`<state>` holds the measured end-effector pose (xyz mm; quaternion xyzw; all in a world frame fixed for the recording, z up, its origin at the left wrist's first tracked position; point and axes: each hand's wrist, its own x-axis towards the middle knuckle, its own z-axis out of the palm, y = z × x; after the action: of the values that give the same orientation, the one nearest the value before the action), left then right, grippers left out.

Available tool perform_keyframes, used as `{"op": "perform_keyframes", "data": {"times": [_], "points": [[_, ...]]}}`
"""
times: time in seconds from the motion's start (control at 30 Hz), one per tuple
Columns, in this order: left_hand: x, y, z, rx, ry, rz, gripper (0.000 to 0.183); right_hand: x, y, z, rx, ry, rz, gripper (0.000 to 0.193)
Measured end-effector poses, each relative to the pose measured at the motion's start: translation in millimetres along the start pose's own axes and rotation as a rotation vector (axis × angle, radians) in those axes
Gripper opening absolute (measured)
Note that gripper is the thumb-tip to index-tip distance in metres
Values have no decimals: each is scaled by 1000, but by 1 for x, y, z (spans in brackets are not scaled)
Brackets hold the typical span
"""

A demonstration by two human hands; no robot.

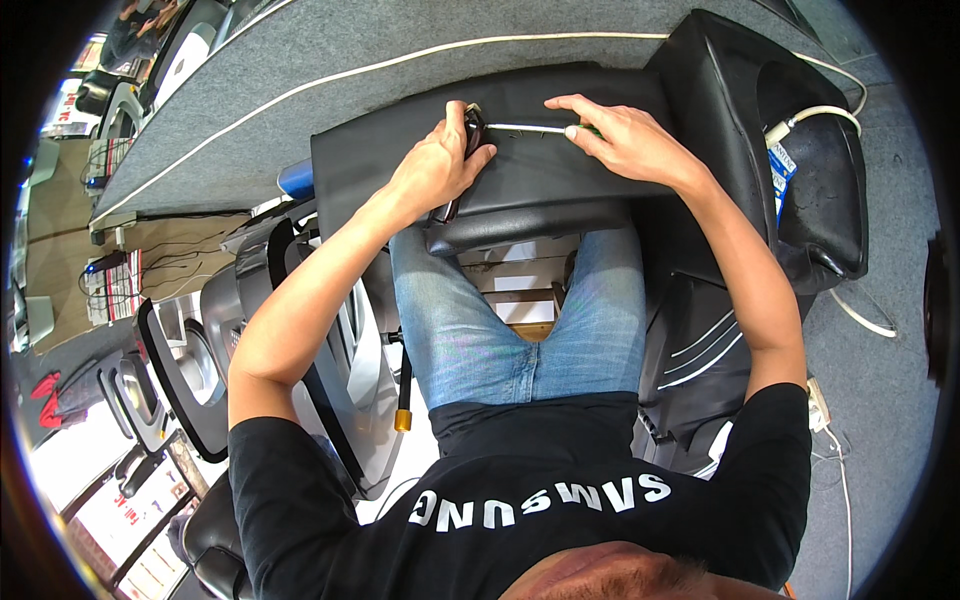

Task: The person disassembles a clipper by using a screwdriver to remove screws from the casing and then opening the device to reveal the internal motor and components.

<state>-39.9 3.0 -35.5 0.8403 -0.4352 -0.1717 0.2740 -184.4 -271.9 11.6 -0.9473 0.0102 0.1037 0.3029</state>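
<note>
My left hand is closed around a long, dark, glossy object; my fingers cover much of it, so its kind is unclear. The lower end of this object shows below my palm. With bent fingers, my right hand grips a screwdriver with a thin metal shaft. A bit of green handle shows at my fingers. The shaft points left, and its tip meets or nearly meets the dark object. Both hands are over a black padded seat across my knees. Tiny dark bits lie on it below the shaft.
A black padded block stands at the right, with blue-and-white packets and a white cable plug on it. A white cable runs along the grey carpet behind. Machine parts and a wooden surface with cables fill the left.
</note>
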Motion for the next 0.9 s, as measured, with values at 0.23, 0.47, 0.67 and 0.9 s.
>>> {"op": "perform_keyframes", "data": {"times": [0.23, 0.47, 0.67, 0.9], "points": [[-1, 3, -1, 2, -3, -3, 55, -3, 7, 8, -40, 143, -224, 48], [0, 2, 0, 1, 12, 17, 57, -2, 9, 6, -74, 104, -99, 37], [0, 3, -1, 7, 1, -20, 58, -1, 4, -1, -53, 97, -80, 34], [0, 2, -1, 15, 6, -11, 57, 5, 6, 1, 36, 104, -148, 33]]}}
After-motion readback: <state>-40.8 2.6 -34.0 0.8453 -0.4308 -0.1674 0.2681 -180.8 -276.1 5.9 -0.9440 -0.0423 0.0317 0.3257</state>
